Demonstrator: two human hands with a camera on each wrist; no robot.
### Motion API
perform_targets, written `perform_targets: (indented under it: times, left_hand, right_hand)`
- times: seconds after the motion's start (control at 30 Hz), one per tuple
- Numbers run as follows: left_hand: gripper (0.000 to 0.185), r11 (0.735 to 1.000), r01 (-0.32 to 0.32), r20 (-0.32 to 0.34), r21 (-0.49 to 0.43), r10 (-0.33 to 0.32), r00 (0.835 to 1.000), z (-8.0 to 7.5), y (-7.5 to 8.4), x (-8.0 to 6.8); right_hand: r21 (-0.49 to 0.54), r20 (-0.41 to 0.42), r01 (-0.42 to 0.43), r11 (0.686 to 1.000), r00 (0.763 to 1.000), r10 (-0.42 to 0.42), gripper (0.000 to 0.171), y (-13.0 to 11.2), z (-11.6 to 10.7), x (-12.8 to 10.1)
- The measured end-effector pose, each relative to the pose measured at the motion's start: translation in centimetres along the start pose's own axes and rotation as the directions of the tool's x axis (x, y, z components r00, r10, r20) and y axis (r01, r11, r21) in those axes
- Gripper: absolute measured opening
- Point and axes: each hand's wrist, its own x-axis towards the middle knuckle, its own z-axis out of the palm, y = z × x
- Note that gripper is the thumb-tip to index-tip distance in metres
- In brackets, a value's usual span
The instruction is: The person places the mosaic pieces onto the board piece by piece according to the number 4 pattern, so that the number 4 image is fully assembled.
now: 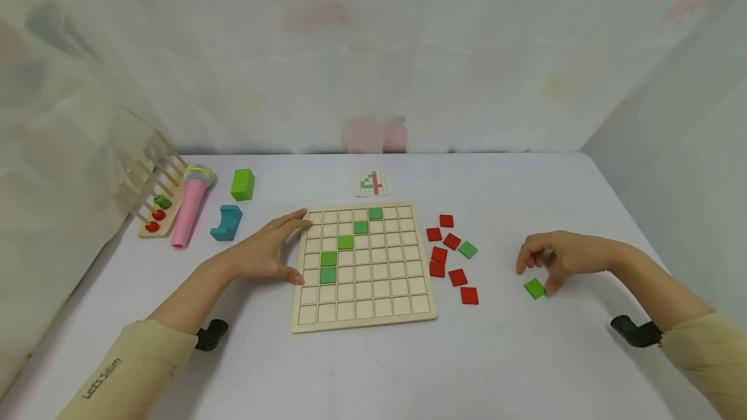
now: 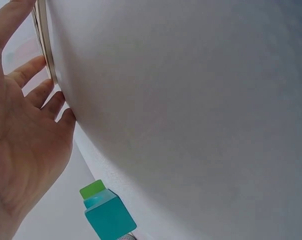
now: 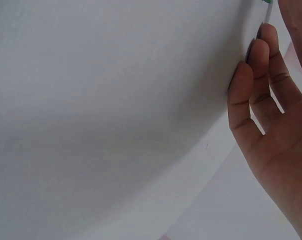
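Nearest the lens, two beige sleeves, one at each lower corner; beyond them a white table (image 1: 373, 368) bearing a wooden grid board (image 1: 363, 267) with five green tiles already seated in a rising diagonal, from the lowest (image 1: 328, 275) up to the topmost (image 1: 375, 213). Left hand (image 1: 265, 253) laid flat, fingers straight and spread, fingertips against the board's left edge, holding nothing; seen from the left wrist as an open palm beside the board's rim. Right hand (image 1: 560, 261) well off to the right of the board, fingers curled down, thumb and fingertips seemingly pinching a loose green tile (image 1: 534, 288) that lies on the table; grip not confirmed by the right-wrist view, where only straight fingers show. Between hand and board, a scatter of red tiles (image 1: 450, 256) with one more green tile (image 1: 467, 249) among them; behind the board, a small pattern card (image 1: 371, 183). To do this well: pinch by opposite edges, lift clear before travelling over the red pile, keep the left hand bracing the board, match the cell against the card, lower flat and square into the cell.
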Motion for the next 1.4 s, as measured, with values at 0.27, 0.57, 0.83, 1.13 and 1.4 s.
perform_targets:
  times: [0.27,0.57,0.83,1.13,1.4]
  left_hand:
    - [0.117,1.000,-0.005,-0.002,0.007,0.005,1.000,0.0,0.0,0.0]
    - [0.116,1.000,-0.010,-0.001,-0.002,0.010,1.000,0.0,0.0,0.0]
    - [0.115,1.000,-0.015,-0.004,0.001,0.015,1.000,0.0,0.0,0.0]
    - [0.114,1.000,-0.025,-0.009,-0.004,0.025,1.000,0.0,-0.2,-0.1]
    - [0.114,1.000,-0.019,-0.007,-0.017,0.018,1.000,0.0,-0.2,-0.2]
  right_hand:
    - [-0.017,-0.020,0.033,0.999,0.999,-0.034,0.033,0.4,0.5,0.2]
    - [-0.044,-0.048,0.058,0.997,0.997,-0.060,0.032,0.5,0.8,0.3]
    - [-0.085,-0.066,0.070,0.994,0.995,-0.076,0.027,0.5,0.9,0.3]
    - [-0.125,-0.078,0.075,0.989,0.993,-0.085,0.024,0.3,0.7,0.3]
    - [-0.160,-0.111,0.033,0.987,0.992,-0.052,0.021,-0.2,0.3,1.0]
